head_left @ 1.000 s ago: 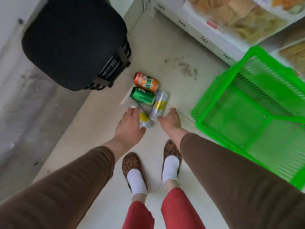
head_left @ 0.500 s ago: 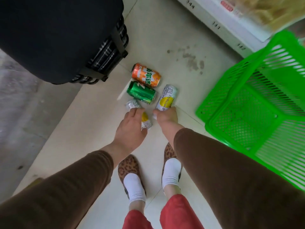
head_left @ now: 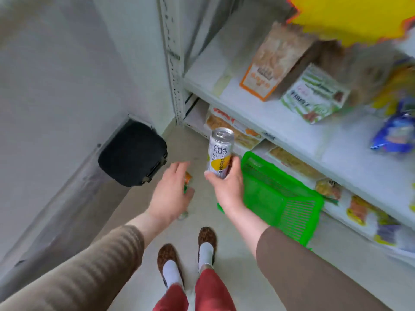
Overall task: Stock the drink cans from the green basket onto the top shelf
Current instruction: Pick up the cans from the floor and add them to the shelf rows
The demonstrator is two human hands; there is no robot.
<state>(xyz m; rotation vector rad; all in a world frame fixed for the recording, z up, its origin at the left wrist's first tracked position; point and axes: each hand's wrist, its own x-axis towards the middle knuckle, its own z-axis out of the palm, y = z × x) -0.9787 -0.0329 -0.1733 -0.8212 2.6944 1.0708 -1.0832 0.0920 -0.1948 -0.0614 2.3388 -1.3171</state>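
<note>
Shelf (head_left: 280,122): snack packets are carried; the top shelf is not seen.
Green basket (head_left: 292,212): set on the floor, seemingly emptied.
Right hand (head_left: 226,187): wrapped round the lower half of the can.
Left hand (head_left: 168,198): fingers spread, nothing held.
Can (head_left: 220,151): held upright; judged rigid, smooth, possibly slippery, best gripped mid-body.

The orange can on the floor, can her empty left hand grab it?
Probably yes. The open left hand hangs right above the orange can with nothing between, though she would likely need to bend down.

Pale floor (head_left: 235,277), green basket (head_left: 292,205), black case (head_left: 132,153); shelf (head_left: 280,117), snack packets (head_left: 314,95)
</note>
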